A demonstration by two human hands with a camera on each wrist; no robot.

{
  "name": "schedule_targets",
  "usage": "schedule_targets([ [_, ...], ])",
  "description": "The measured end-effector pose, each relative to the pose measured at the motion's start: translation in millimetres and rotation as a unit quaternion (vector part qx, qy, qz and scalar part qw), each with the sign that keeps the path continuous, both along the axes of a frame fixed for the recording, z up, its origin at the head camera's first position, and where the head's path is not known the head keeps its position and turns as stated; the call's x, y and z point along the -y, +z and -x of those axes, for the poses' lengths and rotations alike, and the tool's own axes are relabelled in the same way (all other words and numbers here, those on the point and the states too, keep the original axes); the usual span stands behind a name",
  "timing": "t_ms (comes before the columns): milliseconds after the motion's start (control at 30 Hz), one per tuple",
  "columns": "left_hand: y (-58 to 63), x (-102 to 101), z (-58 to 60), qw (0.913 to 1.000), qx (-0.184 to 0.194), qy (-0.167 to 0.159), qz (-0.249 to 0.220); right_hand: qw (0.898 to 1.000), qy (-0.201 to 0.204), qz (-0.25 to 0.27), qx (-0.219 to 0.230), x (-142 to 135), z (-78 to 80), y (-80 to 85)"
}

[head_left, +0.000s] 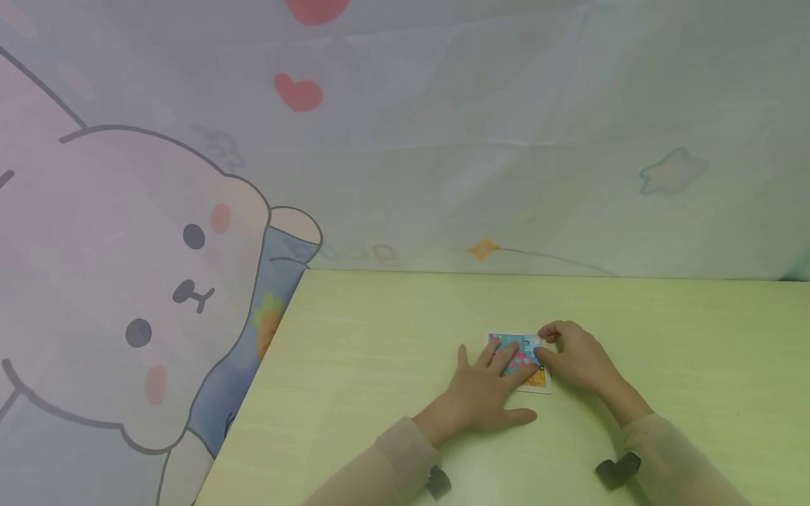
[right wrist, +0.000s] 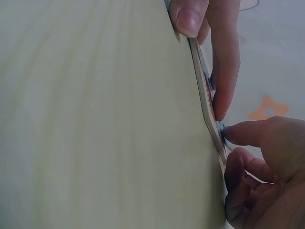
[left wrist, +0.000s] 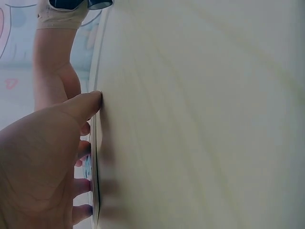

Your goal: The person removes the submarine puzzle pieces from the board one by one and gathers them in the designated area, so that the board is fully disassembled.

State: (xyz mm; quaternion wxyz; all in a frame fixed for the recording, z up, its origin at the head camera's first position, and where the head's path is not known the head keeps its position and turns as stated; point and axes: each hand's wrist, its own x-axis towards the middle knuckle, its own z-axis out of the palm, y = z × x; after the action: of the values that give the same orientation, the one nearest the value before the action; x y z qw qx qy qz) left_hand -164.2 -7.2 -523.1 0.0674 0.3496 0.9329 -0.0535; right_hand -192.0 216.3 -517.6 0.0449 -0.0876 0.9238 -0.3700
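A small jigsaw puzzle in a thin white-edged tray lies on the table, with blue, pink and orange pieces showing. My left hand rests spread across it from the left, fingertips on the picture and thumb out below the near edge. At the upper right corner, my right hand has its thumb on a blue part of the puzzle and its other fingers curled at the tray's edge. From the right wrist view, that thumb presses the top surface while the curled fingers lie against the side. The left palm hides much of the picture.
The pale yellow-green table extends around both hands. Behind it hangs a printed cloth with hearts and a star, and a cartoon bear at the left. Dark wrist devices sit at both sleeves.
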Motion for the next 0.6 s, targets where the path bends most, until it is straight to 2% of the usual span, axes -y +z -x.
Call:
schedule_targets([
  [300,3.8,-0.6,-0.5,1.0,0.005,0.003,0.007,1.0,-0.016,0.003,-0.019,0.0,2.5,-3.7],
  [600,0.1,0.1,-0.5,0.9999,0.01,0.005,-0.001,0.999,-0.017,0.031,-0.016,2.7,0.8,-2.7],
])
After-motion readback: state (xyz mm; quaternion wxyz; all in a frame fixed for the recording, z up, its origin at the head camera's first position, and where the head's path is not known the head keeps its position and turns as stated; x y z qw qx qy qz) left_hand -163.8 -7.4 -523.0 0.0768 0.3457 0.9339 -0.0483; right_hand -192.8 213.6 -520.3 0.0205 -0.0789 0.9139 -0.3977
